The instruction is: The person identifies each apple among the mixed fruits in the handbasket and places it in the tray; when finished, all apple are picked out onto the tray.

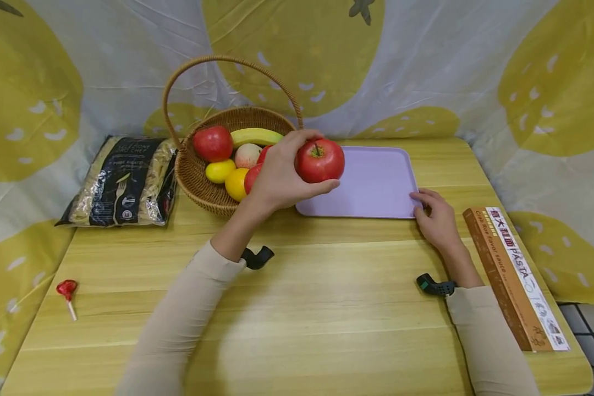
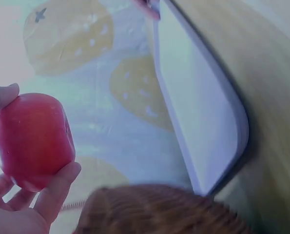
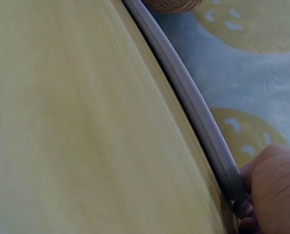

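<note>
My left hand (image 1: 286, 177) grips a red apple (image 1: 320, 160), thumb on its near side and fingers behind. The apple is held up between the wicker basket (image 1: 198, 193) and the lilac tray (image 1: 376, 184), overlapping the tray's left end in the head view. In the left wrist view the apple (image 2: 35, 141) sits between thumb and fingertips, away from the basket's brown weave (image 2: 149, 209). At the tray's right edge, my right hand (image 1: 438, 220) pinches the rim near the front corner. The right wrist view shows its fingers around that corner of the tray (image 3: 193, 107).
Inside the basket lie another red apple (image 1: 213, 143), a banana (image 1: 256, 136), a peach (image 1: 247, 155), a lemon (image 1: 220, 171) and an orange (image 1: 236, 184). A pasta bag (image 1: 124, 184) stands left, a red lollipop (image 1: 67, 288) nearer the front, a long pasta box (image 1: 517, 280) right.
</note>
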`<state>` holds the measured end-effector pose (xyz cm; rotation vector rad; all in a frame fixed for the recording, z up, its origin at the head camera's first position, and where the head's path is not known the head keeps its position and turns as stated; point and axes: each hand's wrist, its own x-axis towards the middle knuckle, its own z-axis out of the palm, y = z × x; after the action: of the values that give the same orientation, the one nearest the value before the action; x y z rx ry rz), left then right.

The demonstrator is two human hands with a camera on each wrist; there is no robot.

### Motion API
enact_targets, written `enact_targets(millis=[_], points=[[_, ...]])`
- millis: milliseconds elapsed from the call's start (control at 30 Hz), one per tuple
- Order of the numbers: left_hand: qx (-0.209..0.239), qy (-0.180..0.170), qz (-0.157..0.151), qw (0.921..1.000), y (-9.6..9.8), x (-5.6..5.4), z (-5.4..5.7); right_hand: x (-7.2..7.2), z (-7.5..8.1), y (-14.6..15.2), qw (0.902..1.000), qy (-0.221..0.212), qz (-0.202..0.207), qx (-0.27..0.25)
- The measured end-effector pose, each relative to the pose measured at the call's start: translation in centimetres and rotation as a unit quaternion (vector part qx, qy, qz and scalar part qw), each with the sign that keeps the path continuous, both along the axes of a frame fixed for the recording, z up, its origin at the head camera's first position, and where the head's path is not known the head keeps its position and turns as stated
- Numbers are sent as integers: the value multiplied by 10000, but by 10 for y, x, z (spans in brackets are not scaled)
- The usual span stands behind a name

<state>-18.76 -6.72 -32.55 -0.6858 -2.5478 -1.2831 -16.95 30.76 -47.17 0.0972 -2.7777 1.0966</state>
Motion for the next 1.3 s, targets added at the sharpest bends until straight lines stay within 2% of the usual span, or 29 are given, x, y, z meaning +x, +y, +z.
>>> enact_targets(millis=[233,400,567,767,900,1033,1300], points=[[-291,-226,-106,9993,29,-4,-14,1,0,0,9998,88,-178,13],[-254,-766,-51,9967,53,-12,-35,4,1,1,9997,96,-231,-52],[66,-1321,295,9908,72,-29,-60,5,0,2,9997,61,-245,-64],[826,-2014,865,9722,81,-50,-80,4,-1,1,9996,94,-258,-29],[897,-2001,1333,9665,85,-61,-86,4,1,1,9996,95,-277,-53],[974,-1951,1676,9614,87,-70,-95,5,2,0,9994,140,-324,-47],[1111,-2037,1854,9549,87,-79,-116,8,1,-1,9991,204,-362,-18]])
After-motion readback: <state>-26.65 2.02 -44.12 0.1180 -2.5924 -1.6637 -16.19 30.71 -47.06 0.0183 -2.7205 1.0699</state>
